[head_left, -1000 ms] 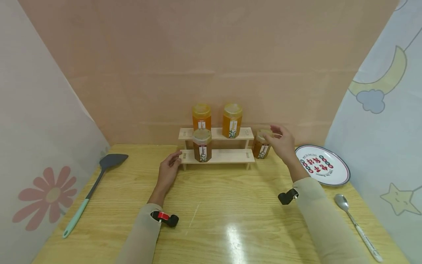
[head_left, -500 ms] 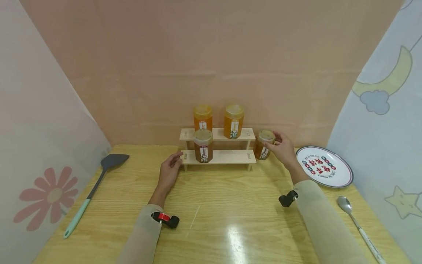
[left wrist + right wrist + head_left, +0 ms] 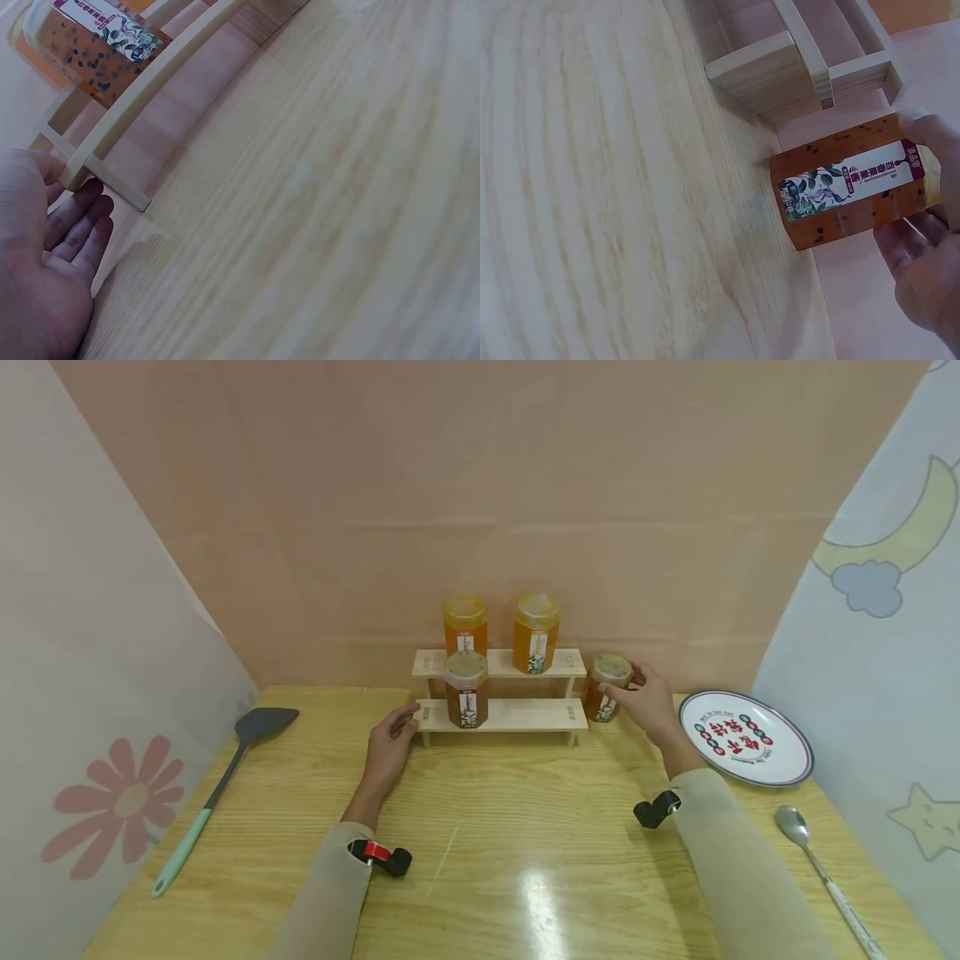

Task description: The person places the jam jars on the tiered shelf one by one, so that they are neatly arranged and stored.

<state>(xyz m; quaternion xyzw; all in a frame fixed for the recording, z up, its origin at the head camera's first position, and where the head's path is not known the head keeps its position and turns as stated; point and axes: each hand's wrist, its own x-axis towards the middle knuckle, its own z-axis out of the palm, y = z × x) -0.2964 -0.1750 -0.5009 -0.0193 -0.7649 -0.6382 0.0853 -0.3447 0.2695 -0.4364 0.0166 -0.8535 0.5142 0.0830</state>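
Four jars in all. One dark jar (image 3: pixel 606 687) stood on the wooden table (image 3: pixel 525 827) just beside the right end of the two-tier rack (image 3: pixel 501 714), gripped near its lid by the right hand (image 3: pixel 651 703). Left hand (image 3: pixel 390 750), fingers relaxed and holding nothing, touched the rack's left end. Second dark jar (image 3: pixel 467 689) stood on the lower tier; two amber jars (image 3: pixel 501 625) on the upper.

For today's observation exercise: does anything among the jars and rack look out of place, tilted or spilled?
One dark jar stands on the table beside the right end of the wooden rack, not on a shelf like the other three; the right hand holds it. It stands upright. Nothing looks spilled or damaged. The left hand rests at the rack's left end.
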